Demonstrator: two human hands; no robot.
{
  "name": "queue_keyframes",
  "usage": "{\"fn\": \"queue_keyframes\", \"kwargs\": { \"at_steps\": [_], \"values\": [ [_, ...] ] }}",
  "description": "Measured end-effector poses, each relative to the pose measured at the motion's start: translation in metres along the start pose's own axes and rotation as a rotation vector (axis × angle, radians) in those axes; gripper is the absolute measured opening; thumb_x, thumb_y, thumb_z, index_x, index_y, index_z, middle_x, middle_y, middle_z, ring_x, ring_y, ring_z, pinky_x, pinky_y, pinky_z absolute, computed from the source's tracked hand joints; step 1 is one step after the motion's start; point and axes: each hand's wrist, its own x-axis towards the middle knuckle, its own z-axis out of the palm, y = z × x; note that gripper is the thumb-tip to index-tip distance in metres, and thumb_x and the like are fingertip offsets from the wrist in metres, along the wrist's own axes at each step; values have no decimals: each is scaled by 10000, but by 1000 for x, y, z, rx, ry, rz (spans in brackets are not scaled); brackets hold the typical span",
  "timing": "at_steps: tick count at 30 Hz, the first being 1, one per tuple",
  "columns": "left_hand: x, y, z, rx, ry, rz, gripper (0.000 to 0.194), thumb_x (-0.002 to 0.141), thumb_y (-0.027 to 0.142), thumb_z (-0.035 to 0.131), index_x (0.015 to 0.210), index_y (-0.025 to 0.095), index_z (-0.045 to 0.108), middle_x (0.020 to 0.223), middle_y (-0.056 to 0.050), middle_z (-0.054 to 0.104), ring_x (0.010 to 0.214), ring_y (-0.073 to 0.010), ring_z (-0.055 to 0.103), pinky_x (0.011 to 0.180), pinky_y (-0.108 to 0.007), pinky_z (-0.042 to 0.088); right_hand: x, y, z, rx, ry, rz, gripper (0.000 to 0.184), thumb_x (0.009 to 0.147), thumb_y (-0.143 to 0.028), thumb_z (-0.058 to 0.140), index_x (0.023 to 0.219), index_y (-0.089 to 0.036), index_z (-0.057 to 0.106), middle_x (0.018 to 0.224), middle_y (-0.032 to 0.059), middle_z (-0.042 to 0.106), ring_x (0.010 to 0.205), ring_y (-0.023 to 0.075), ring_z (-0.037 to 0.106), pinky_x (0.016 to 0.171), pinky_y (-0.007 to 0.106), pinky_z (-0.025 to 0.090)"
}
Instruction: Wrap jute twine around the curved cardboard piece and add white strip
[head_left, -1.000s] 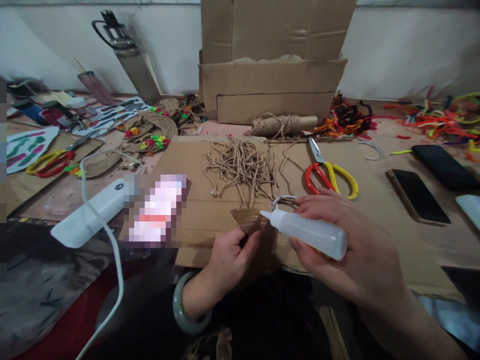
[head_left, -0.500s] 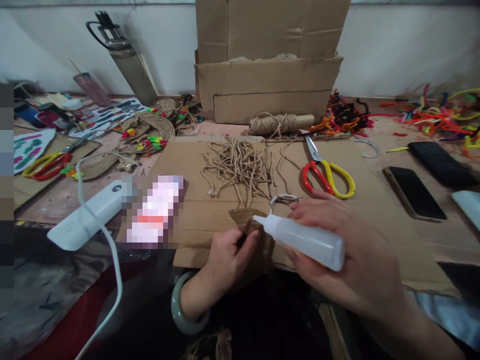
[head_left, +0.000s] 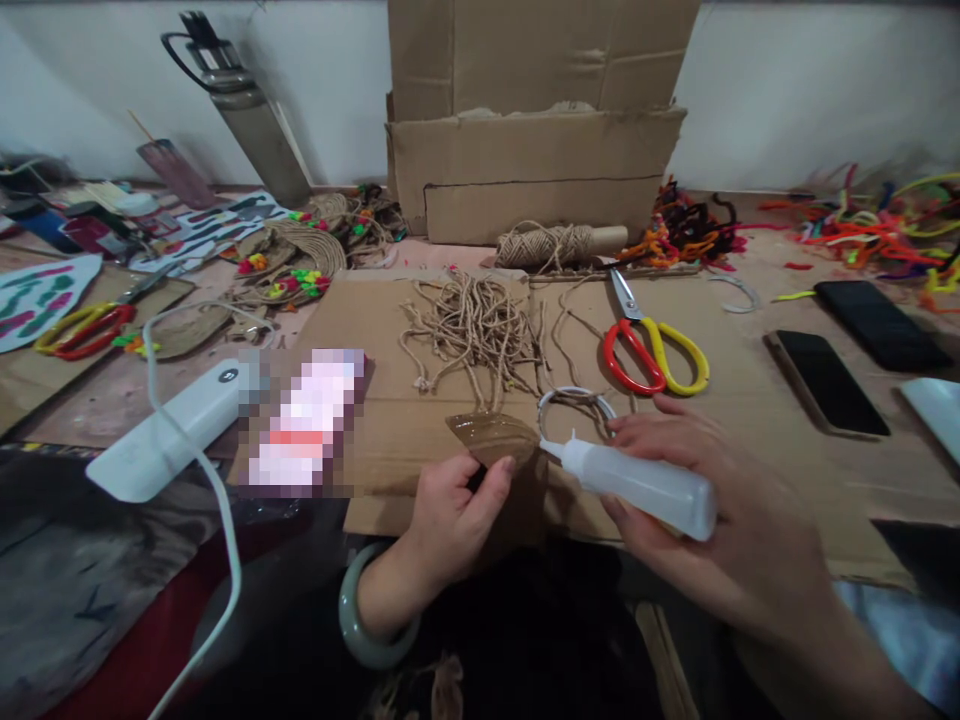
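Between the thumb and fingers of my left hand (head_left: 457, 515) is a small brown cardboard piece (head_left: 491, 437), with a wet, shiny line near its upper edge. A translucent white squeeze bottle (head_left: 645, 487) lies in the grip of my right hand (head_left: 720, 510). Its narrow nozzle points left, at the right corner of the cardboard piece; whether the two touch I cannot tell. Just beyond the piece is a tangled heap of cut twine (head_left: 480, 325). A white ring (head_left: 576, 392) partly wrapped in twine lies by the nozzle.
Red-and-yellow scissors (head_left: 649, 350) lie on the cardboard sheet (head_left: 750, 440). Behind are a twine roll (head_left: 555, 245) and an upright cardboard box (head_left: 540, 160). Two phones (head_left: 832, 385) lie at right. A white device (head_left: 172, 430) with a cable and a blurred phone (head_left: 307, 420) lie at left.
The bottle has shifted to the right, its nozzle moving from the middle of the cardboard piece to its right corner. The piece has tilted slightly, and more of its shiny edge shows.
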Motion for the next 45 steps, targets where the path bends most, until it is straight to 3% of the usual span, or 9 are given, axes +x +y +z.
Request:
{"fn": "queue_keyframes", "kwargs": {
  "at_steps": [5,13,19,26,31,40,45],
  "values": [
    [1,1,0,-48,19,-8,407,797,323,521,446,180,374,416,55,334,413,-67,316,412,-211,261,3,-2,5,49,15,32,308,675,-189,648,949,-227,512,895,39,669,867,223,646,903,465,476],
    [1,0,-1,-97,8,-86,399,804,348,515,467,184,377,426,52,349,421,-72,336,421,-215,280,-7,2,4,-1,-46,-14,305,678,-180,621,951,-232,498,829,12,656,796,207,657,930,466,457],
    [1,0,-1,-112,33,-72,406,787,345,534,460,186,355,427,56,327,419,-66,306,404,-211,252,0,0,8,26,29,-17,331,679,-189,645,972,-227,495,878,39,669,824,215,654,911,455,473],
    [1,-5,-1,-264,6,-164,362,808,371,522,518,182,417,447,50,376,440,-78,352,427,-211,292,-9,3,8,14,-55,-53,273,690,-181,617,940,-205,509,829,39,658,801,212,653,947,462,442],
    [2,-4,-1,-228,24,-144,370,787,350,549,496,182,395,452,53,361,442,-72,334,426,-208,290,-4,1,6,59,16,-24,296,674,-160,633,943,-188,511,854,54,650,839,214,642,946,456,444],
    [0,-7,-1,-275,24,-180,359,794,359,548,511,176,426,449,47,391,442,-75,358,416,-201,292,-3,-2,5,21,-72,-98,264,678,-183,601,924,-192,503,813,37,663,798,203,652,956,451,433],
    [2,-5,-2,-252,10,-161,352,793,350,548,510,169,442,449,45,403,441,-73,357,428,-203,305,2,-3,6,23,-34,-81,264,686,-187,609,928,-189,505,815,42,660,805,202,651,955,435,436]
  ]
}}
